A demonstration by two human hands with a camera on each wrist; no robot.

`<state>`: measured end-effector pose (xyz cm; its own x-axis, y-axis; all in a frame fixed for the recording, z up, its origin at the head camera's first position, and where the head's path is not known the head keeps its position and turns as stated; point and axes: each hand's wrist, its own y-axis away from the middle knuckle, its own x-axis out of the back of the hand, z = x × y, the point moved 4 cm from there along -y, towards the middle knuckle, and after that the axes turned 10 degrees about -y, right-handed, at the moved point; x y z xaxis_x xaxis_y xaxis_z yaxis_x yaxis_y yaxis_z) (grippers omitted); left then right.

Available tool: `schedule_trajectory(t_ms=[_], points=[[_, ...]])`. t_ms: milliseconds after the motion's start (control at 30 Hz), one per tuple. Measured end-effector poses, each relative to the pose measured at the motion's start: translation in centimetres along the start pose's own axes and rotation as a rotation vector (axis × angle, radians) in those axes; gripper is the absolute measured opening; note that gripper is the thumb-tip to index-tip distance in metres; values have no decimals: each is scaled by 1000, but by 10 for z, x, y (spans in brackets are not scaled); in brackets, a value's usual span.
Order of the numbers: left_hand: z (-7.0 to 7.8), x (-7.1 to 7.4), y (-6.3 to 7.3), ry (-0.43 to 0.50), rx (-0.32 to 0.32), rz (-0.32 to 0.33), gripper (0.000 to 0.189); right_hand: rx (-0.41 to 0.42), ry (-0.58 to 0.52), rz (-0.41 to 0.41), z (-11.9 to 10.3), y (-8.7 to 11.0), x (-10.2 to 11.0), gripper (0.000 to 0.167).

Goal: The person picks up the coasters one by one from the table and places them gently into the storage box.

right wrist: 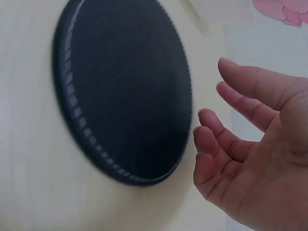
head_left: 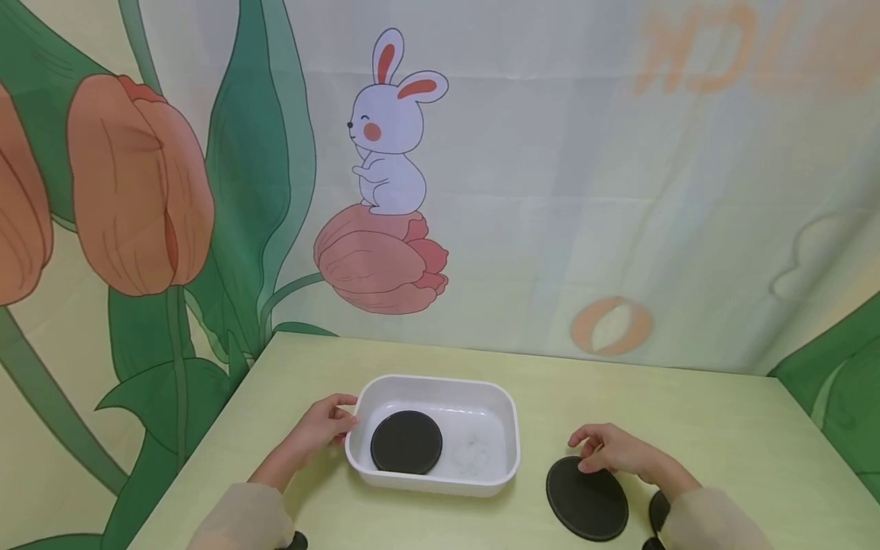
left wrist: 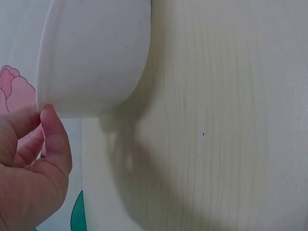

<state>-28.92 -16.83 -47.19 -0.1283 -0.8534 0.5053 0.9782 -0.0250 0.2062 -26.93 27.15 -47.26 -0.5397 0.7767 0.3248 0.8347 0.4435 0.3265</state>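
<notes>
A white rectangular tray [head_left: 474, 389] with rounded corners stands on the table. Inside it, toward its left end, lies a black round coaster [head_left: 406, 443]. My left hand [head_left: 319, 428] pinches the tray's left rim between thumb and fingers; the left wrist view shows the fingertips at the edge of the tray wall [left wrist: 96, 57]. To the right of the tray is a second black coaster [head_left: 587, 500], with pale stitching round its edge in the right wrist view. Over its far edge hovers my right hand [head_left: 615, 449], fingers loosely bent and apart from the coaster [right wrist: 127, 91].
Another dark round piece [head_left: 658, 510] shows partly behind the right sleeve [head_left: 715, 519]. The pale wood-grain table [head_left: 722, 428] ends at the back against a printed curtain [head_left: 550, 191] with tulips and a rabbit.
</notes>
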Motion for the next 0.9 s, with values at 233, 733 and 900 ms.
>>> schedule_trajectory(t_ms=[233, 733, 900], points=[[0, 1, 3, 9, 3, 3, 35, 52, 40, 24, 11, -2, 0, 33], [1, 0, 2, -3, 12, 2, 35, 55, 158, 63, 11, -12, -4, 25], [2, -1, 2, -5, 8, 3, 35, 30, 212, 41, 11, -15, -2, 25]])
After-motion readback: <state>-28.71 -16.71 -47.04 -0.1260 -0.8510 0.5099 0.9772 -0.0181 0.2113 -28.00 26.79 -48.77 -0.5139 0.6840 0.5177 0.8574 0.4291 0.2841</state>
